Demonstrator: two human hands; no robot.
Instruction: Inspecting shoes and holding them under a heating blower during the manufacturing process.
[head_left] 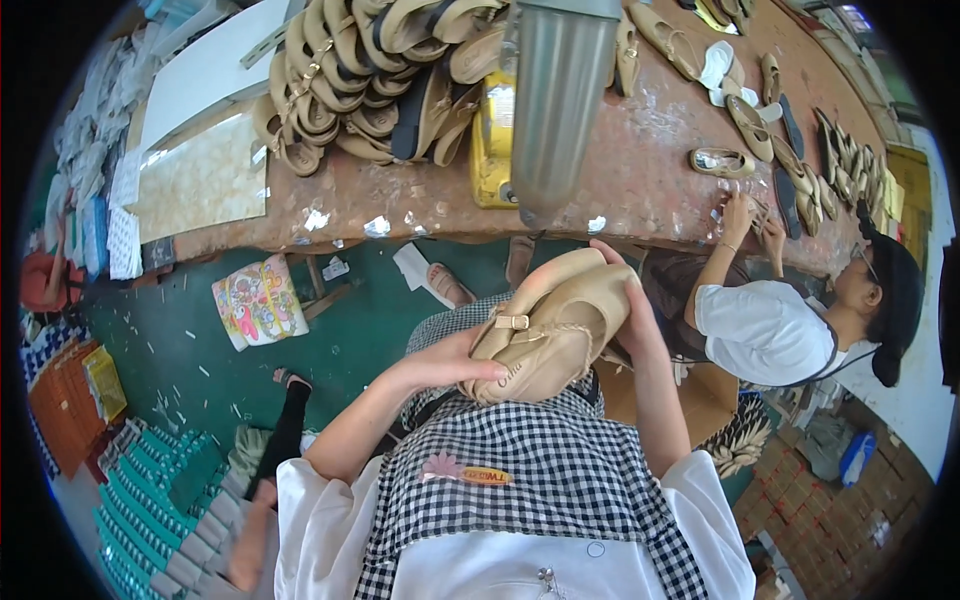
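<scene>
Both my hands hold a stack of beige flat shoes [555,330] above my lap, over my black-and-white checked apron [530,460]. My left hand [462,362] grips the heel end of the stack, thumb across an insole. My right hand [622,300] wraps around the toe end from the far side. A small buckle strap shows on the upper shoe. The stack hides part of my right palm.
A worn brown workbench [640,170] runs ahead, with a pile of tan shoes [370,70], a grey cylinder [560,100] and a yellow can [493,140]. At the right a seated person [790,320] handles shoes on the bench. A colourful bag [258,300] lies on the green floor.
</scene>
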